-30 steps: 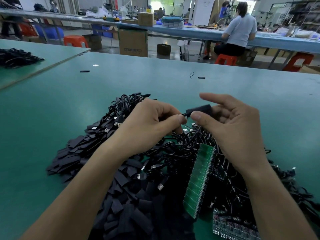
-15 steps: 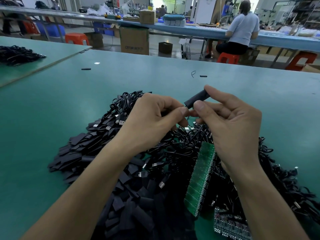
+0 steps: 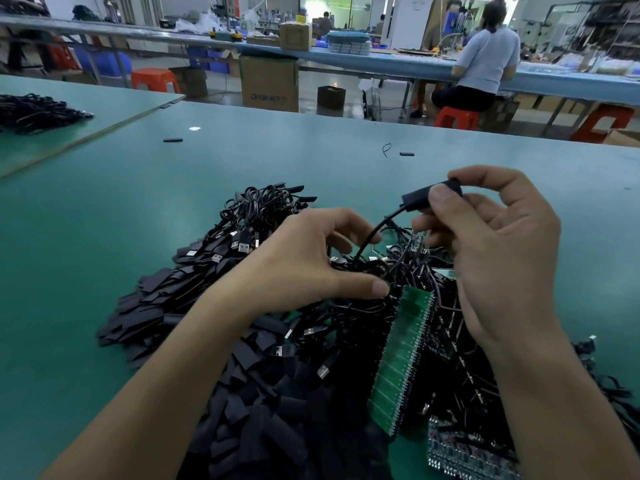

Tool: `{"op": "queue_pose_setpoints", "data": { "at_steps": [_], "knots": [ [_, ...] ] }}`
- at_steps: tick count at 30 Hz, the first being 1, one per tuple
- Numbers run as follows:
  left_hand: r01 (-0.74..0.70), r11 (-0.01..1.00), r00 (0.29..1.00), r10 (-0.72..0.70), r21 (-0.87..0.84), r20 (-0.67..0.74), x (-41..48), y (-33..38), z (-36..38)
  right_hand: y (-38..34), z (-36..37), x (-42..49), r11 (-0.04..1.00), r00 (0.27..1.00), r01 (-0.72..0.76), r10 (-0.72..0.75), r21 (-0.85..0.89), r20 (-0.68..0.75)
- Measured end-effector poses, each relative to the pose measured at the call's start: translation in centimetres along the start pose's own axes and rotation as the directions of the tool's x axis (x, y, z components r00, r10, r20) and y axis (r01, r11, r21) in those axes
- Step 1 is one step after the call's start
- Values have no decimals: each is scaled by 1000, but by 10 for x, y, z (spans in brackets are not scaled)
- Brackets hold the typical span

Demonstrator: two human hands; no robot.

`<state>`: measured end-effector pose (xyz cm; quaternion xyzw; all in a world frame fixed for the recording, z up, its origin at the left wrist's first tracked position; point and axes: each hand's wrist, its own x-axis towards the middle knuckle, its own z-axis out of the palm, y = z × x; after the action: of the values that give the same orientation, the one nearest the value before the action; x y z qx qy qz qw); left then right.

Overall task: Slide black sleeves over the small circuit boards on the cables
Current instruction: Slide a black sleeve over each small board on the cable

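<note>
One black sleeve (image 3: 420, 198), judged fitted, is pinched by the right hand (image 3: 502, 258), centre right. The left hand (image 3: 304, 265) is curled among heaped cables (image 3: 346, 317), grip unclear. Many loose sleeves (image 3: 156, 306) are left.

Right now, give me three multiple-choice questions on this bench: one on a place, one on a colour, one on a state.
1. Where do the loose sleeves lie? A) left of the cable tangle B) on the floor C) in a tray
2. What colour is the board panel? A) red B) green C) white
3. What is the right hand doing? A) resting flat B) hanging empty C) pinching a sleeve
1 A: they heap beside the cables. 2 B: its face shows green. 3 C: thumb and forefinger grip the sleeve.
</note>
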<state>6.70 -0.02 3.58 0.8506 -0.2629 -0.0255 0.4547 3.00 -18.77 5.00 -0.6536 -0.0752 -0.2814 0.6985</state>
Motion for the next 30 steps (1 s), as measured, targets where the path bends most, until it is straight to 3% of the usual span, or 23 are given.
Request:
{"op": "queue_pose_setpoints", "data": {
  "at_steps": [5,9,12,15,18,21,24,27,30],
  "knots": [
    [3,1000,999,-4,-9,-42,4,-5,3,-3,-2,2,1000,997,-18,18,-3,-72],
    [7,1000,962,-4,11,-274,9,-11,1,1,-7,5,982,990,4,-31,-188,-140],
    [45,999,829,-49,-20,-557,15,-19,-5,7,-13,8,910,990,3,-62,-414,-129],
    [132,989,699,-48,64,-714,30,-30,-20,12,-14,8,810,998,-60,38,-584,-51],
    [277,953,658,-96,122,-747,47,-48,-36,17,-13,4,662,985,-103,174,-743,19],
    [421,890,678,-179,177,-713,62,-69,-42,21,-12,2,579,961,-150,277,-801,20],
    [547,805,697,-287,229,-657,69,-84,-38,23,-13,3,610,956,-152,289,-778,40],
    [592,790,679,-382,161,-627,69,-92,-36,21,-10,2,681,981,-77,184,-728,68],
    [593,784,664,-347,183,-663,65,-90,-31,19,-7,2,784,993,-21,89,-620,79]
  ]
}}
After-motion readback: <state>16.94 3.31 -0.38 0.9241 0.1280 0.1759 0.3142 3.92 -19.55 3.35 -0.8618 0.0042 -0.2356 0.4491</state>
